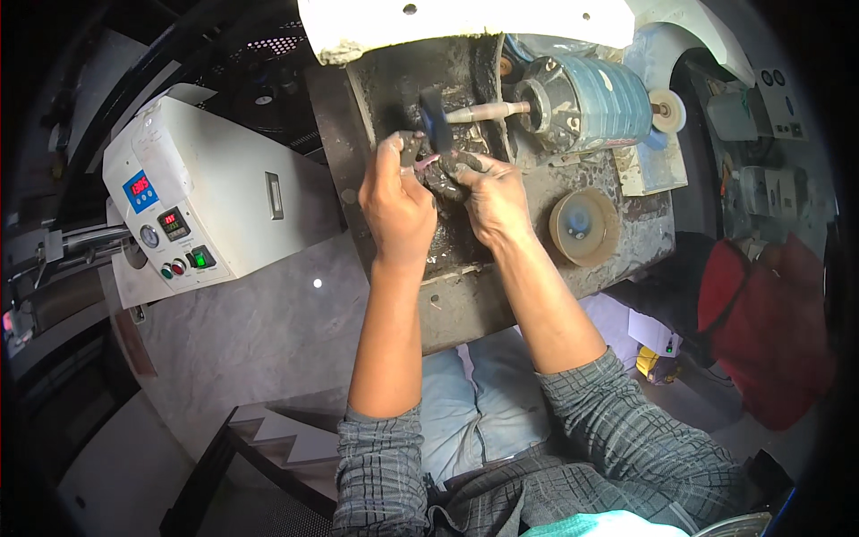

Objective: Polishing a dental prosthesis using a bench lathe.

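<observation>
Small pink piece (427, 163) sits between the fingertips just under the dark wheel (436, 119), long axis slanting slightly up to the right. Right hand (495, 195) looks clamped on it; left hand's (398, 192) fingers are curled beside it, can't tell if gripping.

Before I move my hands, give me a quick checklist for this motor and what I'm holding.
1. Small pink piece held between fingertips of left hand and right hand: ok.
2. Piece clear of the dark wheel: cannot tell; they appear very close, and the wheel is blurred.
3. Wheel on the motor's tapered spindle: ok.
4. Plaid sleeves well back from the wheel: ok.
5. Gloves on: not ok, both hands are bare.
6. Round bowl out of the way: ok, though close beside the right forearm.
</observation>
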The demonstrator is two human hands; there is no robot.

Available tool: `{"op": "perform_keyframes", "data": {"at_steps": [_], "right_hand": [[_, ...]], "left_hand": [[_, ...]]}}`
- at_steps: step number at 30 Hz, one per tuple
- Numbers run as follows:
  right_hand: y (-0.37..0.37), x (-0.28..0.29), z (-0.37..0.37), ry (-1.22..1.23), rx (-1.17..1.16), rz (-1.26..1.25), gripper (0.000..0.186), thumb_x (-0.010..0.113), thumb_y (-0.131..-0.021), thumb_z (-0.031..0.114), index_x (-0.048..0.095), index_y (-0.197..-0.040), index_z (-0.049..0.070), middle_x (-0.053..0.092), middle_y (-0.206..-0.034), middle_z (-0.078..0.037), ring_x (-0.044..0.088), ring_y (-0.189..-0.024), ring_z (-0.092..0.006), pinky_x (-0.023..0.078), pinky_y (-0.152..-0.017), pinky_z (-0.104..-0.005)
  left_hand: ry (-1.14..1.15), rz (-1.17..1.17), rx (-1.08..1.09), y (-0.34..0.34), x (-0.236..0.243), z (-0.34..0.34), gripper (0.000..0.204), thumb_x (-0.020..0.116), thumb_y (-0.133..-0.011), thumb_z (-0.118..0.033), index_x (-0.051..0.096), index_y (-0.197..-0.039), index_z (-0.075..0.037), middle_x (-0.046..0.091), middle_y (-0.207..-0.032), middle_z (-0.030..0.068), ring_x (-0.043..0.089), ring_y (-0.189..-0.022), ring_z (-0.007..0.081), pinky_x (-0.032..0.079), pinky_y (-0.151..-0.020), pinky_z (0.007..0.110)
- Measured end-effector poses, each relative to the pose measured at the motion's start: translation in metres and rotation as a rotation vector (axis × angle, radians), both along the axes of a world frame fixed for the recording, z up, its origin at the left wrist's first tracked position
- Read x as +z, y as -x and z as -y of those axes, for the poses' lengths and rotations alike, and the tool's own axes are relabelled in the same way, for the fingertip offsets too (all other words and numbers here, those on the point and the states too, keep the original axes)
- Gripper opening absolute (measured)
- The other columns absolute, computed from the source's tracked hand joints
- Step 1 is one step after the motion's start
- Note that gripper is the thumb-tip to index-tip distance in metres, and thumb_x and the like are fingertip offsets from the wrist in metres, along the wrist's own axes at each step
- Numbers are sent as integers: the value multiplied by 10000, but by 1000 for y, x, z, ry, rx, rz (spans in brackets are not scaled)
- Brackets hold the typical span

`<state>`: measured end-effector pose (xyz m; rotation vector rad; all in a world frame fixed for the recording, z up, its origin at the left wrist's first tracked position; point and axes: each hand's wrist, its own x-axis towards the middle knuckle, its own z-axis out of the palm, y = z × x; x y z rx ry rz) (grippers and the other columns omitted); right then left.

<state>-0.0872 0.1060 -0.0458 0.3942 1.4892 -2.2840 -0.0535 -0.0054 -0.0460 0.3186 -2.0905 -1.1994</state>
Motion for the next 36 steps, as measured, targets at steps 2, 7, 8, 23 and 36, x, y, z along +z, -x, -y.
{"op": "perform_keyframes", "data": {"at_steps": [2, 7, 8, 23, 36], "right_hand": [[2, -3, 1, 4, -17, -37, 233, 582, -817, -113, 713, -1009, -85, 728, -913, -115, 669, -755, -144, 540, -728, -251], [6, -5, -2, -4, -21, -53, 257, 581, -807, -119, 712, -1025, -84, 727, -925, -105, 662, -780, -137, 526, -751, -242], [8, -6, -2, 6, -24, -51, 266, 581, -803, -120, 712, -1032, -84, 727, -930, -104, 661, -790, -135, 524, -757, -241], [-4, 0, -1, -74, 12, -99, 207, 570, -839, -95, 722, -975, -61, 724, -887, -106, 672, -738, -133, 557, -687, -264], [-5, 7, -1, -107, 12, -96, 155, 643, -819, -70, 726, -950, -60, 727, -858, -93, 656, -702, -116, 530, -647, -247]], "left_hand": [[-33, 81, -4, 2, 8, 3, 298, 461, -832, 122, 583, -1097, 64, 694, -954, 219, 708, -886, 308, 525, -787, 343], [-125, 97, 16, 8, 2, 0, 283, 459, -839, 117, 581, -1089, 67, 696, -937, 206, 701, -866, 258, 520, -788, 334], [-185, 117, 19, 9, 3, -2, 276, 459, -841, 114, 579, -1086, 71, 696, -927, 199, 696, -860, 238, 519, -788, 331], [60, 74, -29, -17, -12, -8, 403, 486, -816, 110, 497, -1217, 64, 667, -903, 220, 701, -838, 307, 524, -772, 351], [-559, 27, -5, -20, 0, -17, 278, 506, -903, 117, 466, -1178, 121, 630, -932, 130, 634, -847, 134, 500, -730, 252]]}}
